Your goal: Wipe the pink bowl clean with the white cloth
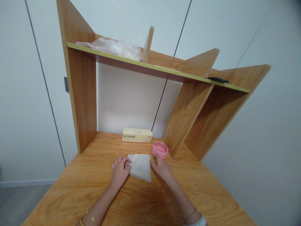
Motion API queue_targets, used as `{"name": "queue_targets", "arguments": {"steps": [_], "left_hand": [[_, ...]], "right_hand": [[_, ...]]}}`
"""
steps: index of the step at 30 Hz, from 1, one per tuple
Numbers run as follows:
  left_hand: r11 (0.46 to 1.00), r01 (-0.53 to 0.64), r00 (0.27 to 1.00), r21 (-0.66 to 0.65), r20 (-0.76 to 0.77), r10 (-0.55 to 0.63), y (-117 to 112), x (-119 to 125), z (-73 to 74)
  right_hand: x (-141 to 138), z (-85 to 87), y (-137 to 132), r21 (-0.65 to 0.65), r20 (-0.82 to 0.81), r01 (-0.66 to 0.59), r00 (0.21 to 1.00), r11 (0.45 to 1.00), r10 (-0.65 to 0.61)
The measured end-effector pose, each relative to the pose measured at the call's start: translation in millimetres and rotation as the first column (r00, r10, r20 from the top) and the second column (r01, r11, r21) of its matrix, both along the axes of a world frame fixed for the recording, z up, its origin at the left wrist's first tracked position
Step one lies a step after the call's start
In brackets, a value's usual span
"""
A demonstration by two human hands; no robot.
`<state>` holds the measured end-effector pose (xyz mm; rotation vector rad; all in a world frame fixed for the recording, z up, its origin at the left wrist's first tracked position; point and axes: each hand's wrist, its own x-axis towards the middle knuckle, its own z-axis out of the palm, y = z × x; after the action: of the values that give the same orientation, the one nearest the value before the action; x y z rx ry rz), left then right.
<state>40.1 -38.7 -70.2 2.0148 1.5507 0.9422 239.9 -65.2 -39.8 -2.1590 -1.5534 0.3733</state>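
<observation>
A folded grey-white cloth (140, 168) lies flat on the wooden desk between my two hands. My left hand (120, 171) rests at the cloth's left edge; its fingers are curved, and thumb and index finger stay apart, touching the edge. On the other side, my right hand (162, 168) is open, with the thumb at the cloth's right edge and a finger stretched towards the pink bowl (162, 153). That finger overlaps the bowl's front; whether it touches cannot be made out. The bowl has an angular rim and stands just beyond the right hand.
Behind the cloth stands a cream-coloured long box (137, 136) with printed lettering. A wooden shelf unit (83, 100) rises from the desk (131, 204) with upright panels. On its upper shelf lie a clear plastic bag (115, 47) and a dark flat object (218, 80).
</observation>
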Motion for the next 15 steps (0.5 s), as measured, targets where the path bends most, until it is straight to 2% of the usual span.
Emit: {"name": "queue_targets", "arguments": {"steps": [3,5,11,15], "left_hand": [[0.996,0.059,0.991,-0.062,-0.113,-0.066,-2,1,-0.2],[0.996,0.067,0.987,-0.064,-0.143,-0.075,-2,2,-0.5],[0.997,0.052,0.989,-0.055,-0.138,-0.059,-3,2,2.2],[0.997,0.059,0.989,-0.053,-0.131,-0.065,-4,2,2.8]], "right_hand": [[8,-22.7,-6,-0.006,-0.349,-0.023,0.937,1.000,0.019],[5,-32.3,-7,-0.020,-0.489,-0.048,0.872,0.999,0.032],[-1,-34.0,-4,0.020,-0.684,-0.019,0.729,1.000,0.027],[1,-38.1,-2,0.064,-0.718,-0.041,0.692,0.997,0.074]]}}
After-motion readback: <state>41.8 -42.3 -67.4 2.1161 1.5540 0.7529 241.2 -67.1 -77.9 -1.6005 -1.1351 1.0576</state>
